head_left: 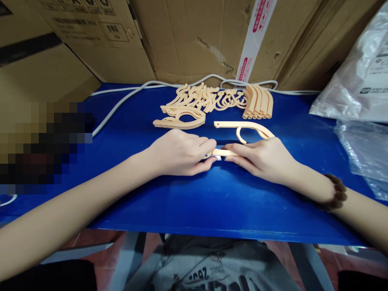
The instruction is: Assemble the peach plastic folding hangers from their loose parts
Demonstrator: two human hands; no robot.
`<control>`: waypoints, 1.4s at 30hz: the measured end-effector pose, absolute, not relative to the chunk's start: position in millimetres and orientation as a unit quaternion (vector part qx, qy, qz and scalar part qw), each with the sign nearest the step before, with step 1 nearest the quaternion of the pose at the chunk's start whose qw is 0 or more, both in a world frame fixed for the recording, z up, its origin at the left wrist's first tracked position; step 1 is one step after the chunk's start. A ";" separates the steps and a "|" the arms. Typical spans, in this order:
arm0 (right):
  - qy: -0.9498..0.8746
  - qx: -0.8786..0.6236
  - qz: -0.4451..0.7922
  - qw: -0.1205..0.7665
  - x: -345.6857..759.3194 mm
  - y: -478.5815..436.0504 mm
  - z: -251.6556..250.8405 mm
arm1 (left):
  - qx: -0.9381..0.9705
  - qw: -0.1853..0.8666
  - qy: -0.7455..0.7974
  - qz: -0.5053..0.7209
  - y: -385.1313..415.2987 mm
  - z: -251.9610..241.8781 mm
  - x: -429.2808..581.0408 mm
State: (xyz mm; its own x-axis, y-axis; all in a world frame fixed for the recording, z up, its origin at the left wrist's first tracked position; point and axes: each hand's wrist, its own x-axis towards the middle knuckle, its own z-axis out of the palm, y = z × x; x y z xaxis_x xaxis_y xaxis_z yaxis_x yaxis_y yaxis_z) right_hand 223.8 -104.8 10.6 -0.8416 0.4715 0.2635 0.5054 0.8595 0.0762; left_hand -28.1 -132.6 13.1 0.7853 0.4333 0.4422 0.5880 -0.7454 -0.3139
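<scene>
My left hand (184,153) is closed, thumb and fingers pinching the end of a cream plastic hanger piece with a small hole in it. My right hand (266,159) grips a cream hanger arm (226,152) between thumb and fingers, and its tip meets the piece at my left fingertips. Just behind my right hand is another curved hanger arm (232,124) with a hook-shaped part below it; whether it joins the held arm is hidden. Folded hangers (182,123) lie beyond my left hand. Farther back are a pile of loose hooks (209,97) and stacked hanger arms (257,101).
The blue table (194,202) has cardboard boxes (194,40) along its back. A white cable (118,105) runs across the rear and left. Plastic bags (357,81) sit at the right. A blurred dark object (39,149) is at the left edge.
</scene>
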 end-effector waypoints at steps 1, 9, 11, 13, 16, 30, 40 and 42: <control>-0.958 -0.255 -0.068 0.115 224.1 -104.1 10.5 | -0.919 0.221 -0.277 -0.173 -132.1 13.0 -28.4; -0.962 -0.238 -0.068 0.111 225.2 -98.9 11.1 | -0.927 0.203 -0.265 -0.172 -131.4 12.8 -29.7; -0.963 -0.238 -0.067 0.109 224.9 -98.9 11.4 | -0.930 0.192 -0.264 -0.170 -131.6 12.7 -29.8; -0.963 -0.238 -0.066 0.104 224.7 -98.8 11.6 | -0.932 0.180 -0.265 -0.167 -131.4 12.7 -29.9; -0.962 -0.245 -0.063 0.098 224.6 -98.2 11.5 | -0.935 0.171 -0.268 -0.158 -131.0 12.9 -30.1; -0.972 -0.201 -0.070 0.096 226.5 -92.4 14.1 | -0.948 0.133 -0.243 -0.160 -132.9 17.0 -29.7; -0.971 -0.203 -0.085 0.091 228.7 -93.6 15.5 | -0.943 0.132 -0.261 -0.157 -134.0 13.8 -27.2; -0.966 -0.211 -0.108 0.098 228.4 -95.4 14.5 | -0.937 0.134 -0.281 -0.159 -134.1 11.8 -25.2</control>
